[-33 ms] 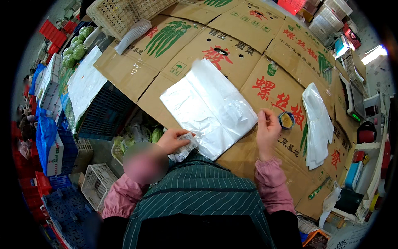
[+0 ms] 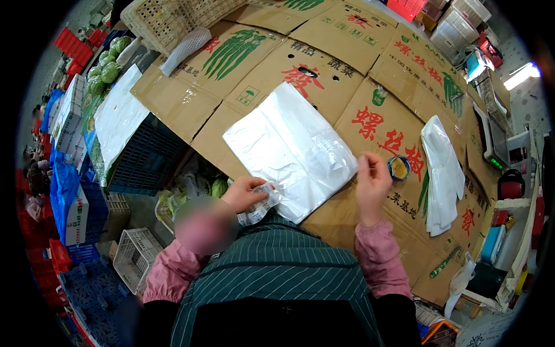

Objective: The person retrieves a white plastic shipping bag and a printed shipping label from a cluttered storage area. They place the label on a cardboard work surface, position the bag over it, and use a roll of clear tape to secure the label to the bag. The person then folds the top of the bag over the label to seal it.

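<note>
A stack of flat white plastic bags [image 2: 292,147] lies slantwise on the cardboard-covered table in front of me. At its near left corner, my left hand [image 2: 243,196] is closed on some printed white labels [image 2: 260,205], which are partly covered by my fingers. My right hand [image 2: 373,188] is raised at the right corner of the bags, thumb and fingers pinched together. Whether a bag's edge or anything else is between those fingertips, I cannot make out. Just right of this hand sits a roll of tape [image 2: 399,168] with a dark blue rim.
Folded white bags [image 2: 444,173] lie to the right, near a scale [image 2: 491,141] with green digits. A green-handled tool [image 2: 444,263] rests at the near right. A pale plastic basket [image 2: 156,26] stands at the far left, and cabbages [image 2: 108,69] are piled beyond the table's left edge.
My left hand has shifted very slightly to the right with the labels. The right edge of the bag stack has moved a little and its surface creases differ.
</note>
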Motion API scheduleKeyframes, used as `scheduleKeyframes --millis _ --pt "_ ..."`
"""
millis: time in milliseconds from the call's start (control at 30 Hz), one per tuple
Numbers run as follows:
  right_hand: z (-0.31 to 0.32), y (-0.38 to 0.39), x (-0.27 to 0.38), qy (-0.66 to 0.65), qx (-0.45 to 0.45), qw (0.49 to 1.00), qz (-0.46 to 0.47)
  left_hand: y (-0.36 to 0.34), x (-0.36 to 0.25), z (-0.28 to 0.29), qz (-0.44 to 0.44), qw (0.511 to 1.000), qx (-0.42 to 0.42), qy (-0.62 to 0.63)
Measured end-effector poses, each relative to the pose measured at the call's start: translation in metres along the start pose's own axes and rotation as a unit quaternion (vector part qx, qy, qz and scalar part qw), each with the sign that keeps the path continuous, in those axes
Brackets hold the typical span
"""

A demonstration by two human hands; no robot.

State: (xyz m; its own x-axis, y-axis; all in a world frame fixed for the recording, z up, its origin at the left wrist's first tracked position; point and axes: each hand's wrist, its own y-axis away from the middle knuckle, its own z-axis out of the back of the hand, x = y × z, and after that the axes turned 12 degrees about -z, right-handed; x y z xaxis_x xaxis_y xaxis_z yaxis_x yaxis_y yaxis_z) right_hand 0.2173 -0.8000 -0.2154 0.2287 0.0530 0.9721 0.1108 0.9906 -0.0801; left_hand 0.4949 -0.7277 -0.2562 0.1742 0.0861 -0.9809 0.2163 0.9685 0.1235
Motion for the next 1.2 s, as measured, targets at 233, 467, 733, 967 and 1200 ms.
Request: scheduleKeyframes --millis 233,467,733,967,1200 --pt "-0.056 0.056 -0.024 0.253 0.314 0.906 0.125 -0.036 -0.013 -0.018 0.170 0.956 -0.024 -0.237" --pt "-0.063 0.061 -0.042 0.248 0.292 0.913 0.138 0.026 -0.013 0.024 0.170 0.985 0.010 0.001" --pt "-0.032 0.028 -0.035 0.018 0.198 0.976 -0.091 0.030 -0.010 0.019 0.137 0.988 -0.004 0.067" --pt "-0.004 0.010 0.015 0.051 0.026 0.997 0.058 -0.012 0.007 -0.008 0.059 0.998 -0.018 0.015" --pt "-0.066 0.057 -0.028 0.191 0.305 0.931 0.058 -0.027 0.001 -0.016 0.104 0.985 -0.050 -0.127"
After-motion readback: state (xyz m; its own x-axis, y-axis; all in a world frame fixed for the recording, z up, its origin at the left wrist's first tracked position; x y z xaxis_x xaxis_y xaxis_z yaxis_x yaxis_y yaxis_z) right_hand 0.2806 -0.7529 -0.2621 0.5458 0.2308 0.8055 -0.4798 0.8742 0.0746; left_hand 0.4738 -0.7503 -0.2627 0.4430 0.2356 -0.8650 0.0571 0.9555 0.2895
